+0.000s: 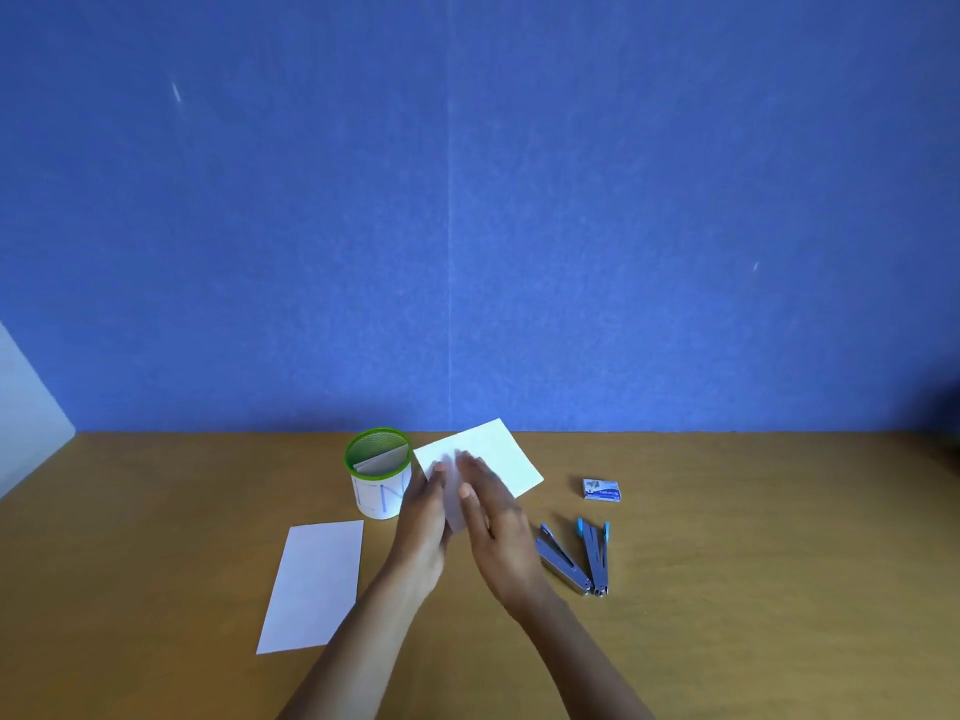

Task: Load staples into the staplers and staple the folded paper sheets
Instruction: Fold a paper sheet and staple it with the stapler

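A white paper sheet (493,452) is tilted up above the wooden table (727,563), just right of the green cup. My left hand (423,522) grips its near left edge, where a flap of the sheet bends down between my hands. My right hand (493,522) lies with straight fingers flat against the sheet from the right. The motion blurs my fingertips. A second folded white sheet (317,584) lies flat at the front left. Two grey-blue staplers (558,558) (596,556) lie swung open side by side, right of my right hand. A small blue staple box (601,489) sits behind them.
A green mesh cup (376,472) with a white label stands left of my hands, with a folded grey sheet standing inside. A blue wall (467,226) closes off the table's far edge. A pale panel (26,407) stands at the far left.
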`<action>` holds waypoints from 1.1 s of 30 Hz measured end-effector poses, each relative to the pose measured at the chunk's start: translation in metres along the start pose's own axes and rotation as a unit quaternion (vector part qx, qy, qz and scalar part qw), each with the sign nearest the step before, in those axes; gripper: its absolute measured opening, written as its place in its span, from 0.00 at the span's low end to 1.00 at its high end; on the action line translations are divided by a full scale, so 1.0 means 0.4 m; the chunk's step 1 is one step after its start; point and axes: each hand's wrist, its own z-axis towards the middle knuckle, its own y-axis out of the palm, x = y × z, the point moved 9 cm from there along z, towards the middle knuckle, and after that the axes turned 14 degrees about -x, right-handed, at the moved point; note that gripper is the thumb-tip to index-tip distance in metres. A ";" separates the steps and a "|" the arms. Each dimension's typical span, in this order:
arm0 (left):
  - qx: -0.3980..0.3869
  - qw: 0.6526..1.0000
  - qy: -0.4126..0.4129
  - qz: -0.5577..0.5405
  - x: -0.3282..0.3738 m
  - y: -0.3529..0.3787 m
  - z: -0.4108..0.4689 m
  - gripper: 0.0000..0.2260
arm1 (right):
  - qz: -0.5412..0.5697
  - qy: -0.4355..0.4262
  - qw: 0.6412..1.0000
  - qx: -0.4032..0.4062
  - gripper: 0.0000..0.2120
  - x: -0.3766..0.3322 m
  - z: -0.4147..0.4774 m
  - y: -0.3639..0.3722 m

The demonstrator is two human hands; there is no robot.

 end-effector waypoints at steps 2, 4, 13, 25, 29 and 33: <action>0.010 1.000 -0.002 0.007 0.008 -0.015 0.000 0.10 | 0.020 0.038 0.997 0.069 0.20 0.025 -0.005 -0.044; 0.012 1.000 0.000 0.009 0.015 -0.029 0.001 0.13 | 0.063 0.072 0.984 0.151 0.22 0.056 -0.021 -0.097; 0.025 1.000 -0.009 -0.007 0.030 -0.046 0.008 0.08 | 0.585 0.183 0.774 0.161 0.24 0.213 -0.054 -0.074; 0.007 0.998 -0.054 0.035 -0.007 -0.044 0.012 0.06 | 0.385 0.184 0.880 0.208 0.09 0.166 -0.070 -0.067; -0.010 0.999 -0.033 -0.004 -0.008 -0.022 0.018 0.14 | 0.107 0.043 0.982 0.151 0.21 0.055 -0.047 -0.084; -0.029 0.999 -0.032 -0.018 -0.005 0.001 0.014 0.13 | -0.063 -0.042 0.995 0.060 0.33 0.000 -0.026 -0.036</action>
